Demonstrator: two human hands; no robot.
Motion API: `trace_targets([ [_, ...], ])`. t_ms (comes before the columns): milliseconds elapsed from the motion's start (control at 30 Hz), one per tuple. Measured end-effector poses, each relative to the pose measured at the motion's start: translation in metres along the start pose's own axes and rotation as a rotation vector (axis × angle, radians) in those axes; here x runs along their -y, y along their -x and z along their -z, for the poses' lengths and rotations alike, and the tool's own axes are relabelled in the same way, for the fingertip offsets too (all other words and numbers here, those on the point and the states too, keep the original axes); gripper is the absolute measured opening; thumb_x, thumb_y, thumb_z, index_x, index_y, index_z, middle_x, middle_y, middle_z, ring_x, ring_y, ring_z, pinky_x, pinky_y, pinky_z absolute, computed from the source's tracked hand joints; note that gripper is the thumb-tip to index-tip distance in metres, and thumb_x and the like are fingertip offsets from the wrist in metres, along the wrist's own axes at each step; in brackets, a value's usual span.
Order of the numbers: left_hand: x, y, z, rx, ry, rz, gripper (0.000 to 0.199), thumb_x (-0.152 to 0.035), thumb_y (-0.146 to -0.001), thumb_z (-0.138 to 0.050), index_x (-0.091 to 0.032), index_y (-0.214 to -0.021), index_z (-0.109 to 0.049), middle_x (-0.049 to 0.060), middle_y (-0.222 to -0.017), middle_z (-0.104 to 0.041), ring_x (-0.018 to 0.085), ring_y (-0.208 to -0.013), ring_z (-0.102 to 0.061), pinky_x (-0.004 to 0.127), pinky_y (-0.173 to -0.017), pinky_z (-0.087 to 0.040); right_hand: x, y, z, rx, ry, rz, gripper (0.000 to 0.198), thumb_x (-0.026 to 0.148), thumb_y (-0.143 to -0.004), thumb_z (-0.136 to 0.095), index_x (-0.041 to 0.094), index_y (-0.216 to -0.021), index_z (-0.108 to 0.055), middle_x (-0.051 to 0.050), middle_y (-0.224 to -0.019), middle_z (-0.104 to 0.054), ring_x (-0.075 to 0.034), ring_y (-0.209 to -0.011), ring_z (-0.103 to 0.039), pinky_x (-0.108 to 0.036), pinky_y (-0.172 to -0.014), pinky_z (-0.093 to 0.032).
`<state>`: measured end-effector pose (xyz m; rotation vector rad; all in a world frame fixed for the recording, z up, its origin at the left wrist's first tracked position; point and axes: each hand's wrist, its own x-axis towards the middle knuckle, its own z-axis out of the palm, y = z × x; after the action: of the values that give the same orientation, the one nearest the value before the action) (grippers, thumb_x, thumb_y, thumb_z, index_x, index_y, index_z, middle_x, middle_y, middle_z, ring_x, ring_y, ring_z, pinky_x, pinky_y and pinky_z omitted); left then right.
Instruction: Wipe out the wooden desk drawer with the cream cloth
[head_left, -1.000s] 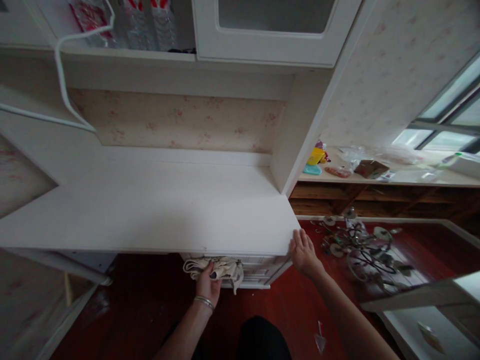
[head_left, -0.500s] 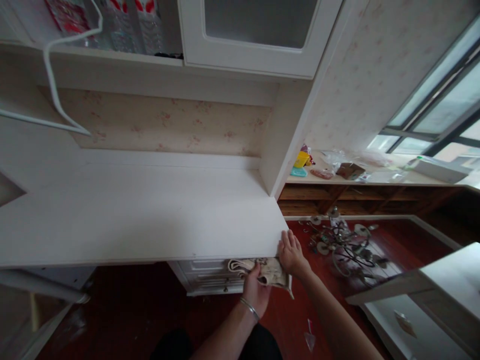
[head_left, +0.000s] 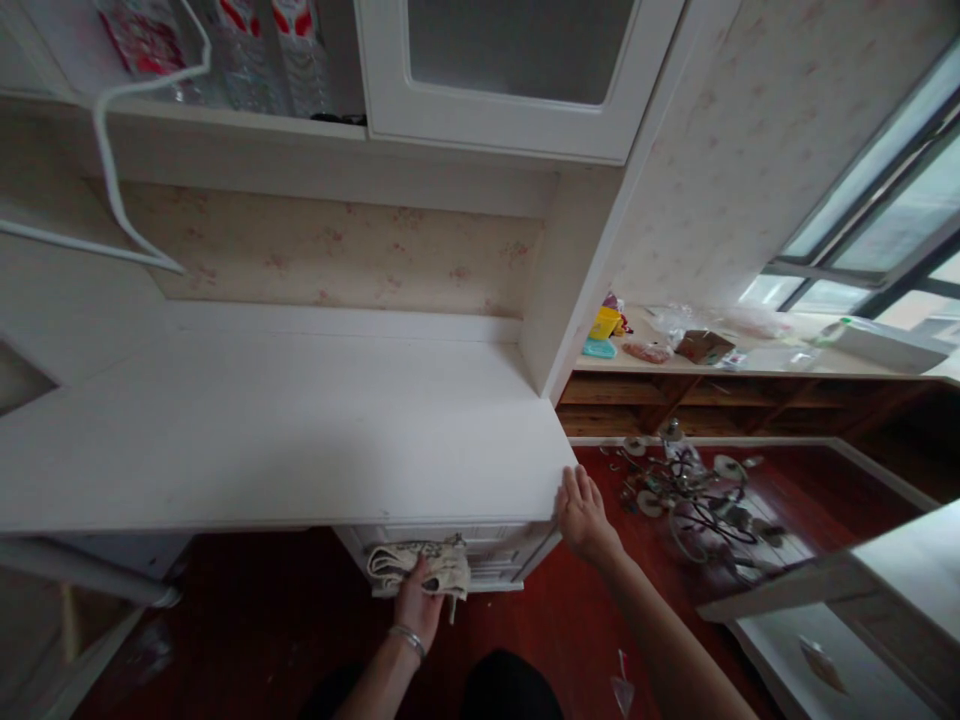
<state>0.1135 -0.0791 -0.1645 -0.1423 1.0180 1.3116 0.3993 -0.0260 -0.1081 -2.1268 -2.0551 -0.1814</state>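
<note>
The folded cloth (head_left: 420, 562) lies bunched against the drawer front (head_left: 480, 548) beneath the desk top (head_left: 300, 440), under the left hand (head_left: 417, 602), whose fingers curl closed around it. The right hand (head_left: 583, 515) rests with fingers spread flat on the desk corner.

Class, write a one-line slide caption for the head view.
Left hand presses a cloth against the drawers under a white desk; right hand grips its corner.

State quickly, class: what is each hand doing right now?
Left hand: closed on the cloth, against the drawer front.
Right hand: open, flat on the desk corner.
</note>
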Motion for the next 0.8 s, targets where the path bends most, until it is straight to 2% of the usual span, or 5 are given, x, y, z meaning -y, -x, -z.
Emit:
trace_targets([
  [200, -0.093, 0.067, 0.036, -0.033, -0.19, -0.314, 0.037, -0.016, -0.075, -0.064, -0.025, -0.11, -0.059, 0.002, -0.103, -0.068, 0.022, -0.101, -0.063, 0.04, -0.089, -0.052, -0.002, -0.001, -0.003, 0.008, 0.023, 0.033, 0.054, 0.022, -0.092, -0.019, -0.004, -0.136, -0.036, -0.019, -0.144, -0.035, -0.03, -0.139, -0.011, -0.046, -0.113, -0.014],
  [367, -0.144, 0.107, 0.065, -0.255, -0.723, -0.957, 0.026, -0.02, -0.072, -0.064, -0.022, -0.098, -0.065, 0.003, -0.119, -0.061, 0.027, -0.129, -0.041, 0.051, -0.111, -0.027, -0.003, -0.001, -0.002, 0.015, 0.044, 0.069, 0.05, 0.02, -0.091, -0.023, 0.003, -0.134, -0.041, -0.017, -0.143, -0.038, -0.029, -0.139, -0.013, -0.049, -0.112, -0.017],
  [500, -0.177, 0.095, 0.023, -0.278, -1.208, -1.618, 0.031, -0.024, -0.084, -0.047, -0.02, -0.111, -0.06, 0.006, -0.136, -0.047, 0.025, -0.135, -0.031, 0.05, -0.114, -0.022, 0.0, -0.001, 0.002, 0.034, 0.065, 0.037, 0.049, 0.018, -0.09, -0.024, 0.002, -0.13, -0.046, -0.018, -0.143, -0.038, -0.03, -0.139, -0.014, -0.049, -0.112, -0.018],
  [667, -0.204, 0.035, -0.063, 0.117, -1.757, -1.519, 0.045, -0.02, -0.081, -0.045, -0.02, -0.126, -0.053, 0.006, -0.139, -0.045, 0.02, -0.131, -0.037, 0.04, -0.111, -0.028, 0.001, -0.001, 0.0, 0.001, 0.088, 0.031, 0.05, 0.019, -0.091, -0.021, 0.002, -0.132, -0.044, -0.017, -0.142, -0.038, -0.029, -0.139, -0.014, -0.048, -0.112, -0.018],
  [800, -0.199, -0.004, -0.084, 0.229, -2.144, -1.255, 0.059, -0.047, -0.081, -0.05, -0.021, -0.134, -0.045, 0.01, -0.145, -0.037, 0.03, -0.135, -0.03, 0.053, -0.11, -0.021, -0.002, -0.002, -0.005, -0.016, 0.108, 0.069, 0.049, 0.018, -0.09, -0.023, 0.003, -0.129, -0.048, -0.017, -0.141, -0.04, -0.03, -0.138, -0.016, -0.049, -0.112, -0.018],
])
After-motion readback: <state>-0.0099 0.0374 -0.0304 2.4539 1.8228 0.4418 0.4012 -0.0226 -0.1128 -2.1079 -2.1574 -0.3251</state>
